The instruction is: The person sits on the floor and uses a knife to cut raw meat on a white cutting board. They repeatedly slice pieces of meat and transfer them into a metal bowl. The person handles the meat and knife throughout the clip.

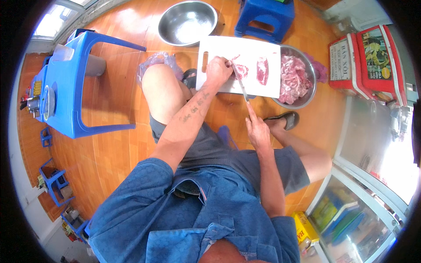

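My right hand (257,130) grips the handle of a long knife (241,85), index finger stretched along its spine. The blade reaches over a white plastic cutting board (227,46) and lies against a piece of raw meat (242,71). At the blade's tip, my left hand (219,68) has its fingers curled at the upper left of that meat; what they pinch is hard to see. A second strip of red meat (262,70) rests farther right on the board. Beside the board's right edge, partly under it, a metal bowl (314,83) holds a heap of raw meat pieces (293,79).
A wide metal basin (187,23) stands beyond the board, near a blue plastic stool (266,19). At left is a blue plastic table (64,95) with legs jutting out. A clear plastic bag (161,60) lies by my knee. Red boxes (375,62) and a glass cabinet (342,210) line the right.
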`<action>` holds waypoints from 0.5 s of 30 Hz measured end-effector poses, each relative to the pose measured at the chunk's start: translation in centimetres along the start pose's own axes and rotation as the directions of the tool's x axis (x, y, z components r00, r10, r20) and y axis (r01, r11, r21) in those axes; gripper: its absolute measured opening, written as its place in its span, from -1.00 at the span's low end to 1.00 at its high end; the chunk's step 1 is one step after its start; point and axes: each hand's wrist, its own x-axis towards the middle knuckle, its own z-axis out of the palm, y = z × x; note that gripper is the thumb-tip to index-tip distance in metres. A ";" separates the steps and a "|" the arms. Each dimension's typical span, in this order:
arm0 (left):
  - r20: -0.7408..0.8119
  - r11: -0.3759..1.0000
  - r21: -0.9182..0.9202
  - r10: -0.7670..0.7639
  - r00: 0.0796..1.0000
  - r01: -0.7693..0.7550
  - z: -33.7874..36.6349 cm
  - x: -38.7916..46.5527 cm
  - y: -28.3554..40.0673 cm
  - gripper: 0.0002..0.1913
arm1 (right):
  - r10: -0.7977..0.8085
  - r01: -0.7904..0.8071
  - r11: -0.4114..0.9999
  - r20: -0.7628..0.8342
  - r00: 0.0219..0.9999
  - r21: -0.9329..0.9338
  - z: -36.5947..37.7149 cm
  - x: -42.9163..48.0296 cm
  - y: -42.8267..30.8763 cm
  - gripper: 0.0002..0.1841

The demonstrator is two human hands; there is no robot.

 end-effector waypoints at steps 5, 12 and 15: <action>0.081 0.997 0.074 -0.028 0.996 0.022 0.4 0.4 -0.9 -0.71 | -0.072 0.068 0.989 0.028 0.997 0.131 -1.1 6.3 -2.4 -0.24; 0.009 0.997 0.050 -0.067 0.998 0.067 0.7 0.1 -0.5 -0.75 | -0.002 -0.022 0.986 0.145 0.989 0.165 -1.8 5.8 -1.1 -0.23; 0.045 0.993 0.059 -0.103 0.994 0.100 0.5 0.5 -1.0 -0.66 | -0.007 -0.016 0.987 0.145 0.989 0.159 -1.7 1.0 2.2 -0.22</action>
